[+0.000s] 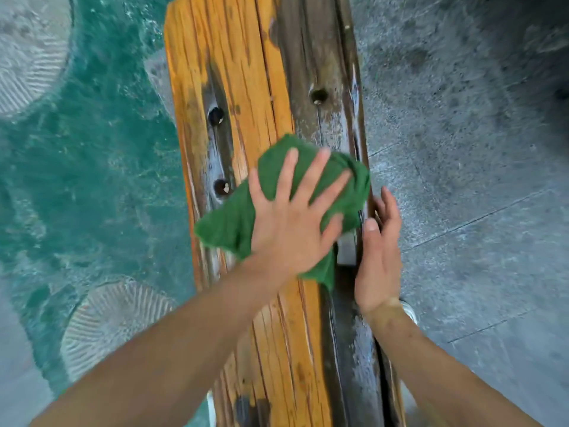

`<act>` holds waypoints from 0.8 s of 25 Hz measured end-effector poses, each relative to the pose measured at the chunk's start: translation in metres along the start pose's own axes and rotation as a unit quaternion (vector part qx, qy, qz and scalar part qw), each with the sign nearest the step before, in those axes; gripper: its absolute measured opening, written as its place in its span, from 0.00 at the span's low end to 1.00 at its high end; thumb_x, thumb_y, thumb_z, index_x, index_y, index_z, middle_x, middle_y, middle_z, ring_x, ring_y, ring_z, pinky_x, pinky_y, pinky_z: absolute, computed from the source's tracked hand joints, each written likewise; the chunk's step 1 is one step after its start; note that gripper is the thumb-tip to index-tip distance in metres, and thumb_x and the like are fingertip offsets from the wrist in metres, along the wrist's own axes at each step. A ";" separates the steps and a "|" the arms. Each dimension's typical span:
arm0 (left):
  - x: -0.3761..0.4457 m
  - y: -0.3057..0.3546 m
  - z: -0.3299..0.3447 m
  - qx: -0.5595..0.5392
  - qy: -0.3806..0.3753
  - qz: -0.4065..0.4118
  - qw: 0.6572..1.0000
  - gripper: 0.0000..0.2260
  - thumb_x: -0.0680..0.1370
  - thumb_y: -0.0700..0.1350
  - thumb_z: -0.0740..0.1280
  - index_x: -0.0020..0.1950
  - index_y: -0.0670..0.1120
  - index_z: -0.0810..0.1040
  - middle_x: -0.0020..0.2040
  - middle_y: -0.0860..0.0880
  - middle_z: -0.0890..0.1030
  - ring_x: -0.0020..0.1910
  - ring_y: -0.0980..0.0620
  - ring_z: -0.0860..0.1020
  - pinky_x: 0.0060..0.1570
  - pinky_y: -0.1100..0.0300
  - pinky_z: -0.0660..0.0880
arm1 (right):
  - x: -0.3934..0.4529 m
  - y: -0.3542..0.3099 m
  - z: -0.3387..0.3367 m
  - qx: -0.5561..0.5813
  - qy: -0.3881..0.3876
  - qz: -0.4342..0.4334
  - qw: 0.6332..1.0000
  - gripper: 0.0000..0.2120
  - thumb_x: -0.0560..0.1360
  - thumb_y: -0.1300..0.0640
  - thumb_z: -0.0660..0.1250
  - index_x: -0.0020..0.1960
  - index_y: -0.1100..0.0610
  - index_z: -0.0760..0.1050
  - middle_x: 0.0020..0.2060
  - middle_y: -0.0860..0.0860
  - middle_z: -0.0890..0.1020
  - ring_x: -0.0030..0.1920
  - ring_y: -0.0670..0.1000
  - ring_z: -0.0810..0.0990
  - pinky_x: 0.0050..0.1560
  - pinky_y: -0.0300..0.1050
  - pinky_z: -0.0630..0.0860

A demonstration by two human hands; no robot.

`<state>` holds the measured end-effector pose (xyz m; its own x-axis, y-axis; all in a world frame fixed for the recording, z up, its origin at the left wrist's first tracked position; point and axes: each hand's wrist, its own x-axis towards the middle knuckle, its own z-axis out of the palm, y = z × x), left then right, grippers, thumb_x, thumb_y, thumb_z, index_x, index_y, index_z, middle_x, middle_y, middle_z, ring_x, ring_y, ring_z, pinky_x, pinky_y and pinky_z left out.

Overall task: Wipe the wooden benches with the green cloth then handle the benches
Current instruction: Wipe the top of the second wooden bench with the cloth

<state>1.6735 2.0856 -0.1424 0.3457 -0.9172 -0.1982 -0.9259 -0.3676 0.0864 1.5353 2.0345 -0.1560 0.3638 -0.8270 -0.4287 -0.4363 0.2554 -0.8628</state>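
A long wooden bench [246, 72] runs away from me, orange planks on its left half and dark, wet-looking planks on its right half, with several bolt holes. A crumpled green cloth [228, 223] lies across the bench's middle. My left hand [295, 217] presses flat on top of the cloth, fingers spread. My right hand [380, 251] rests against the bench's right edge just beside the cloth, fingers curled around that edge.
Teal painted ground [92, 149] with pale ribbed circular patches [110, 322] lies left of the bench. Grey concrete paving [477, 180] lies to the right. A white shoe tip [409, 312] shows by my right wrist.
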 end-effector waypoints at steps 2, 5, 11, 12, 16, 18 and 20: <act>0.119 -0.032 -0.029 -0.023 0.001 -0.120 0.993 0.27 0.83 0.63 0.47 0.82 0.61 0.54 0.84 0.51 0.50 0.82 0.42 0.47 0.73 0.25 0.43 | 0.004 -0.001 -0.002 0.056 -0.011 0.030 0.998 0.31 0.75 0.35 0.52 0.77 0.39 0.57 0.74 0.43 0.70 0.71 0.36 0.67 0.74 0.43 0.61; 0.191 -0.054 -0.037 -0.080 0.017 -0.234 0.969 0.25 0.83 0.61 0.48 0.80 0.59 0.60 0.81 0.50 0.62 0.81 0.44 0.55 0.74 0.30 0.43 | 0.007 0.001 -0.006 0.092 -0.027 0.055 0.994 0.30 0.75 0.32 0.53 0.76 0.36 0.58 0.72 0.41 0.72 0.70 0.37 0.70 0.71 0.41 0.63; -0.038 0.073 0.016 -0.017 0.007 -0.075 0.997 0.27 0.82 0.62 0.49 0.82 0.58 0.57 0.84 0.47 0.43 0.82 0.38 0.42 0.74 0.27 0.43 | 0.030 -0.028 -0.030 0.154 -0.083 0.170 0.970 0.28 0.81 0.33 0.48 0.76 0.42 0.63 0.67 0.46 0.76 0.61 0.43 0.78 0.58 0.46 0.73; -0.099 0.103 0.031 -0.032 -0.013 -0.046 0.998 0.27 0.83 0.62 0.49 0.82 0.58 0.58 0.84 0.47 0.42 0.82 0.37 0.41 0.74 0.27 0.41 | 0.028 -0.033 -0.026 0.128 -0.087 0.160 0.975 0.27 0.80 0.34 0.52 0.75 0.43 0.64 0.68 0.46 0.75 0.62 0.43 0.77 0.61 0.45 0.74; -0.317 0.180 0.080 -0.020 -0.148 0.146 0.978 0.31 0.79 0.64 0.63 0.81 0.60 0.60 0.84 0.51 0.53 0.82 0.39 0.49 0.75 0.30 0.47 | 0.008 -0.029 -0.007 -0.045 -0.121 0.047 0.991 0.31 0.80 0.40 0.58 0.80 0.47 0.57 0.79 0.46 0.61 0.77 0.44 0.59 0.78 0.43 0.52; -0.361 0.180 0.089 0.040 -0.206 0.252 0.945 0.38 0.78 0.62 0.66 0.83 0.60 0.52 0.84 0.54 0.53 0.81 0.43 0.54 0.75 0.31 0.50 | -0.004 -0.016 -0.008 -0.108 -0.122 0.009 0.987 0.27 0.83 0.44 0.58 0.80 0.43 0.56 0.80 0.45 0.56 0.79 0.43 0.54 0.74 0.39 0.50; -0.333 0.158 0.082 0.088 -0.201 0.259 0.941 0.36 0.80 0.58 0.62 0.84 0.58 0.48 0.84 0.54 0.51 0.81 0.48 0.56 0.75 0.32 0.50 | -0.004 -0.010 -0.011 -0.112 -0.119 -0.012 0.986 0.25 0.83 0.44 0.57 0.79 0.41 0.58 0.79 0.44 0.59 0.78 0.43 0.56 0.75 0.40 0.52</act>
<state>1.3996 2.3455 -0.1424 -0.2116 -0.8206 -0.5310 -0.9774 0.1766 0.1165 1.5290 2.0294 -0.1427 0.5482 -0.6832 -0.4823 -0.5862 0.0974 -0.8043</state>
